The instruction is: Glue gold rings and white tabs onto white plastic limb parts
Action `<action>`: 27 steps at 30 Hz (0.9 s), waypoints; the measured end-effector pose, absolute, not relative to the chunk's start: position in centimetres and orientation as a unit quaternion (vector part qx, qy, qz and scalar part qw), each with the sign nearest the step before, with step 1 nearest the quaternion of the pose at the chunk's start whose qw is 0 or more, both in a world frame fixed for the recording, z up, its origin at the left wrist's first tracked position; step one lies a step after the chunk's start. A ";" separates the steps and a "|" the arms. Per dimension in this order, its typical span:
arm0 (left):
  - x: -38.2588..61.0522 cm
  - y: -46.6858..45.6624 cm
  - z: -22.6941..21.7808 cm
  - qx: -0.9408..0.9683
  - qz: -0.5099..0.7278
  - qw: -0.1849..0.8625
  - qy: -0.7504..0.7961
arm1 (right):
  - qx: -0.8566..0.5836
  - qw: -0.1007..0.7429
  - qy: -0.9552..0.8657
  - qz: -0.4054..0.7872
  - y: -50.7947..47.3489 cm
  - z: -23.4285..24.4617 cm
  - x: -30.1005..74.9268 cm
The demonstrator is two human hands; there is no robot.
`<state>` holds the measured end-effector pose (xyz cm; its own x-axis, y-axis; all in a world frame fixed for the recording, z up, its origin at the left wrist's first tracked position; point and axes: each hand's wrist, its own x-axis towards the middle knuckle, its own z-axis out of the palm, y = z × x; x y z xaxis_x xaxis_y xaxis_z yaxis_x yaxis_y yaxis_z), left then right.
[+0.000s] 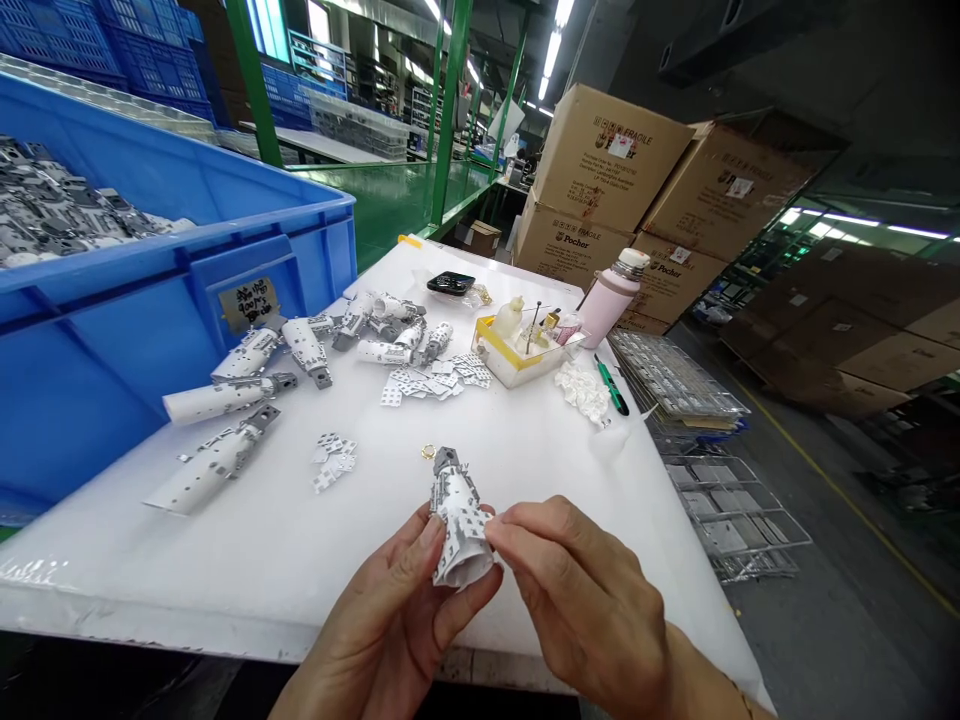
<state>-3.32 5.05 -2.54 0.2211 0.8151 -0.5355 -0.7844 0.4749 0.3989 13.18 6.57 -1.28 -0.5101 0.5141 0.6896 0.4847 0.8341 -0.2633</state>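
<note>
I see two bare hands at the near edge of a white table; they are together on a metal part wrapped in white perforated paper, held upright and a little tilted above the table, not resting on it. The left hand cradles the paper's lower end between thumb and fingers; the right hand pinches the wrap's side with its fingertips. A small gold ring lies on the table just beyond the part's top.

Farther left lies a small heap of paper scraps; beyond it, more wrapped parts lie scattered, near a pile of perforated paper pieces. A blue crate beside the table's left edge holds a mass of gray-and-white parts; a handwritten label sits on its wall.

At the far side stand a clear tray with yellow edging, holding small bottles and tools; a pink bottle; and a black object I cannot identify. A white crumpled wad lies by a green-handled tool; wire racks sit off the right edge; cardboard boxes are stacked behind.
</note>
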 end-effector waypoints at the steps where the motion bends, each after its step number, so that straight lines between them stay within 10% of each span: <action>1: -3.4 5.0 -2.5 0.026 0.511 0.782 0.355 | -0.281 0.391 -0.876 0.010 6.5 -1.4 13.3; 12: -3.5 5.0 -2.5 0.103 0.506 0.788 0.337 | -0.251 0.379 -0.890 0.046 6.9 -0.9 13.4; 19: -3.6 5.2 -1.6 0.111 0.506 0.766 0.380 | -0.322 0.467 -0.771 0.289 6.7 -1.0 12.5; 27: -4.5 5.3 -2.4 0.227 0.481 0.776 0.338 | -0.439 0.377 -0.598 0.554 7.1 -1.0 12.2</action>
